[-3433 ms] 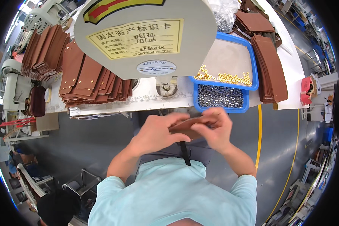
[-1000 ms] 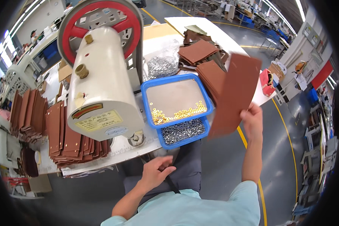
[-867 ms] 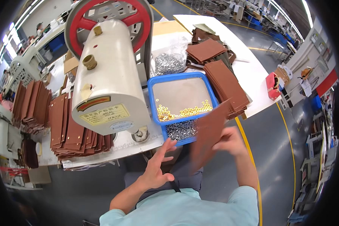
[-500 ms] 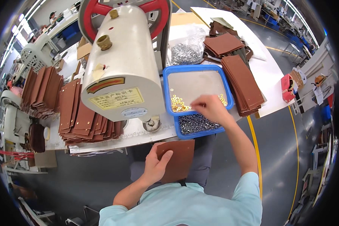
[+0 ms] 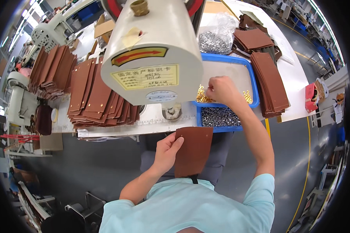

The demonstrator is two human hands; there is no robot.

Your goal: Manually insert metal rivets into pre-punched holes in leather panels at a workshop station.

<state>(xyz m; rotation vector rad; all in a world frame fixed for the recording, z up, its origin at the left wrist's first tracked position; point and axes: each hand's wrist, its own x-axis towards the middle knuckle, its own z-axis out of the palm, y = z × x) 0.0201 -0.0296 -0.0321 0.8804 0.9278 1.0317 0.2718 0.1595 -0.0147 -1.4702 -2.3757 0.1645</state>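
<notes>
I see a big cream machine (image 5: 153,50) standing on the white tabletop (image 5: 144,125), with brown leather pieces (image 5: 97,95) stacked at its left. A blue tray (image 5: 252,79) lies right of it. My left hand (image 5: 167,149) grips a brown leather sheet (image 5: 193,151) by its edge, below the tabletop. My right hand (image 5: 221,90) is inside the tray, fingers pressed together over small gold rivets (image 5: 201,96).

Two hands are seen, one brown leather piece (image 5: 193,150) is held, one blue tray (image 5: 254,83) and one cream press machine (image 5: 153,50) are counted; stacked pieces perhaps dozens.
</notes>
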